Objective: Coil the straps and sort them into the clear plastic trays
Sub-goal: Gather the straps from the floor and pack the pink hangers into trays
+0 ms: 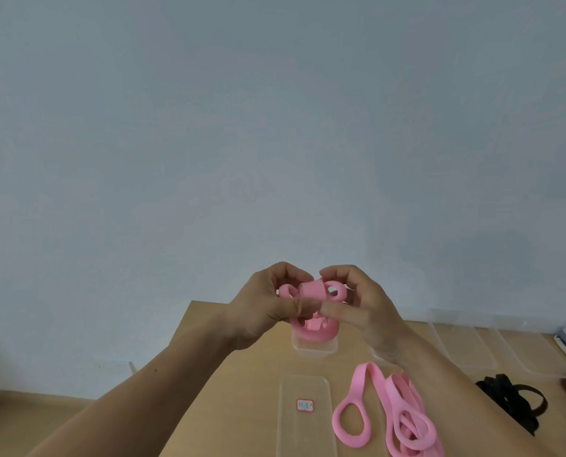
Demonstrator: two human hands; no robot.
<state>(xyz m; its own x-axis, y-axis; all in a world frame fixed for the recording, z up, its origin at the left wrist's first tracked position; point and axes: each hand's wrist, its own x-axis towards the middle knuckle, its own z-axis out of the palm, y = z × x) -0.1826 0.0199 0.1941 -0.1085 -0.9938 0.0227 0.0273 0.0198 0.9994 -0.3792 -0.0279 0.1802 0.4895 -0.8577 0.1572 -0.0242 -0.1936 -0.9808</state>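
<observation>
**Both hands pinching a pink strap above the table**

Observed from the head view: the left hand (265, 308) and right hand (364, 305) are raised together over the far part of the table (235, 374). Both have their fingers curled inward, with the thumbs nearly meeting. They pinch between them a pink strap (313, 289), which is bunched into several small loops. One loop shows beside the left fingers and another beside the right.

More pink loops (313, 331) show directly below the hands, above a small clear tray (314, 351) standing on the table. It cannot be told whether these lie in that tray or hang from the held strap.

Nearer the camera lies a long clear tray (303, 433) bearing a red-bordered label (305, 405); its writing is too small to read. Just right of it, loose pink straps (403, 420) lie uncoiled on the table in long overlapping loops, partly crossed by the right forearm.

Further right, a tangle of black straps (515, 395) rests on the table. Behind these, further clear trays (463, 347) lie side by side near the wall.
</observation>
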